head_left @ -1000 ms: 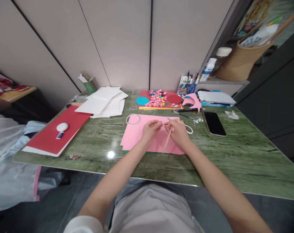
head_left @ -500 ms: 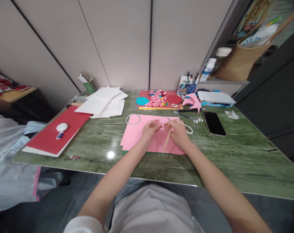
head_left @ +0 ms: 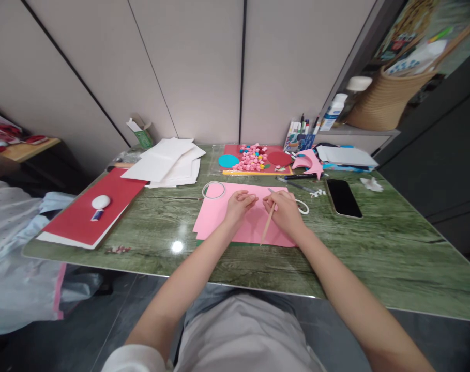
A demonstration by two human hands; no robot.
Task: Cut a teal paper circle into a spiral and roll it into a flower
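Over the pink paper sheets (head_left: 215, 214) both my hands hover close together with a small gap between the fingertips. My right hand (head_left: 287, 211) is closed around a slim pale wooden stick (head_left: 268, 225), which looks like a pencil and slants down toward me. My left hand (head_left: 239, 206) has its fingers curled in a pinch; whatever it may hold is too small to make out. At the sheets' upper left corner lies a thin pale ring (head_left: 202, 191), perhaps a tape roll. A white ring (head_left: 304, 211) sits partly hidden beside my right hand.
Pink folded paper pieces (head_left: 250, 160) are heaped at the back, with white sheets (head_left: 161, 160) to their left. A red board (head_left: 83, 217) carries a white round object (head_left: 101, 202). On the right lies a phone (head_left: 343, 198). Another person's clothing (head_left: 21, 248) shows at far left.
The view has shifted very slightly. My left fingertips have drawn a little back from the right ones; the stick stays in my right hand.
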